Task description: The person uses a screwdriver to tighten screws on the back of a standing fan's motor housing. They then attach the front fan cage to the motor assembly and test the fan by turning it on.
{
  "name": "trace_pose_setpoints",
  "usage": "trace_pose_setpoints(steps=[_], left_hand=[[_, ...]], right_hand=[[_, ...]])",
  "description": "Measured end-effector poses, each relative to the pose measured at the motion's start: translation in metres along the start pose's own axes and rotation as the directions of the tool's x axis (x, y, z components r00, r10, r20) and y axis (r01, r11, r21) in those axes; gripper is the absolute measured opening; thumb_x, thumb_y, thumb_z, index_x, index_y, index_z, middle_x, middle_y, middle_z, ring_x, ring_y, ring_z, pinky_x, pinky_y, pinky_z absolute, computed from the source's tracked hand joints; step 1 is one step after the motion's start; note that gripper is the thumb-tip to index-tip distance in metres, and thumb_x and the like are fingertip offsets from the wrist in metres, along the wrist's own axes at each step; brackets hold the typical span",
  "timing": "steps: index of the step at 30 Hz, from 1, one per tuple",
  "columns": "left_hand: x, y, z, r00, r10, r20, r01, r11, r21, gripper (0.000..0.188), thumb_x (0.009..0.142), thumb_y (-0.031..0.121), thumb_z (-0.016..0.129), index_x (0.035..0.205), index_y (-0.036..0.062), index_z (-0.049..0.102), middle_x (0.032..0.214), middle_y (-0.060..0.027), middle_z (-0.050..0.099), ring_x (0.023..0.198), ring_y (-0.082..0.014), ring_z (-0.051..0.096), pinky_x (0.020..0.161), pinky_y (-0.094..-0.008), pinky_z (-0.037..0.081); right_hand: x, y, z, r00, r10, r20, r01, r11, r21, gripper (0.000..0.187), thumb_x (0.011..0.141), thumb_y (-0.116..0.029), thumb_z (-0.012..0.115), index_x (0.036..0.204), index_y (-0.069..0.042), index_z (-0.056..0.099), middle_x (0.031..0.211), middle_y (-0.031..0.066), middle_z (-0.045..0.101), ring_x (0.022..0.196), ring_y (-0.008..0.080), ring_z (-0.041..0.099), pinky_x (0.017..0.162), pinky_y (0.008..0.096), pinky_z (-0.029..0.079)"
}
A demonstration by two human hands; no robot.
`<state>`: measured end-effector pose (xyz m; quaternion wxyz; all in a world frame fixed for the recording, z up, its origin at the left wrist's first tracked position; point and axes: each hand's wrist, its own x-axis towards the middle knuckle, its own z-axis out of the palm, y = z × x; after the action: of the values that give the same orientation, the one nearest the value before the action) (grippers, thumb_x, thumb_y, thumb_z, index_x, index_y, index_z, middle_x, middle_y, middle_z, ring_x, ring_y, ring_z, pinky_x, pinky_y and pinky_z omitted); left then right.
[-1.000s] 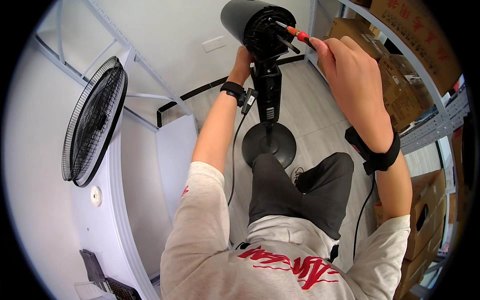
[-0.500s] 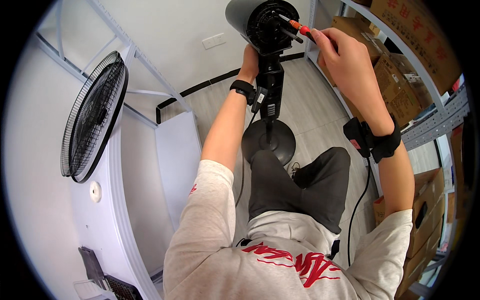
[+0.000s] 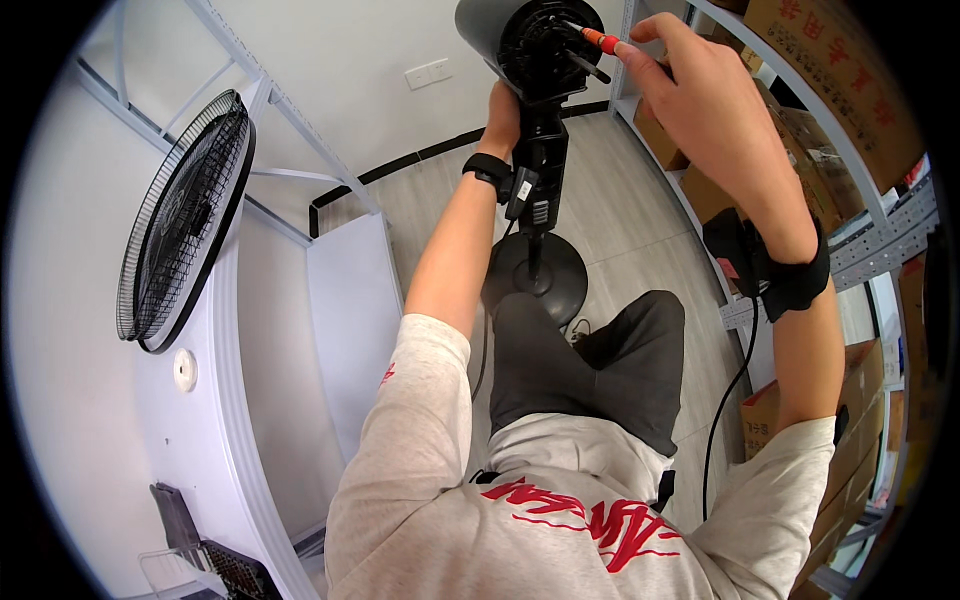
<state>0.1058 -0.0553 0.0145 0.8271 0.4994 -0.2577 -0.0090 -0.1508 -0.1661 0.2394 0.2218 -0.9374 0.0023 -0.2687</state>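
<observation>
Fan head [image 3: 528,42] at 12 o'clock: from here I can't tell what left hand [image 3: 503,117] grips, right hand [image 3: 702,95] pinches the screwdriver [image 3: 601,41], so keep it square-on.

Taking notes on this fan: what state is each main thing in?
Motor housing: front exposed
Motor shaft: bare, sticking out
Fan stand: upright
Screwdriver: in the right hand, tip at the housing
Left hand: at the housing, grip hidden
Grille: detached, on the white shelf
Wall socket: nothing plugged in
</observation>
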Motion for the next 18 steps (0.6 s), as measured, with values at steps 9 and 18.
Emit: trace_pose_setpoints(steps=[9, 18], left_hand=[[0.016, 0.039, 0.013, 0.989, -0.067, 0.128, 0.116, 0.895, -0.430, 0.076, 0.101, 0.067, 0.028, 0.149, 0.0093, 0.043, 0.145, -0.0085, 0.053, 0.131, -0.0255, 0.052, 0.110, -0.0412, 0.042], [0.016, 0.049, 0.014, 0.991, -0.045, 0.124, 0.093, 0.905, -0.414, 0.086, 0.097, 0.076, 0.024, 0.153, 0.0118, 0.038, 0.150, -0.0080, 0.049, 0.135, -0.0271, 0.049, 0.113, -0.0434, 0.040]], right_hand=[[-0.003, 0.021, 0.005, 0.839, -0.515, -0.176, 0.357, 0.765, -0.537, 0.020, 0.096, -0.021, 0.065, 0.111, -0.008, 0.064, 0.086, 0.0102, 0.065, 0.072, 0.0321, 0.064, 0.066, 0.0407, 0.050], [-0.009, 0.022, 0.019, 0.871, -0.448, -0.202, 0.390, 0.880, -0.271, 0.017, 0.096, -0.022, 0.066, 0.108, -0.010, 0.065, 0.081, 0.0100, 0.064, 0.067, 0.0321, 0.062, 0.060, 0.0415, 0.049]])
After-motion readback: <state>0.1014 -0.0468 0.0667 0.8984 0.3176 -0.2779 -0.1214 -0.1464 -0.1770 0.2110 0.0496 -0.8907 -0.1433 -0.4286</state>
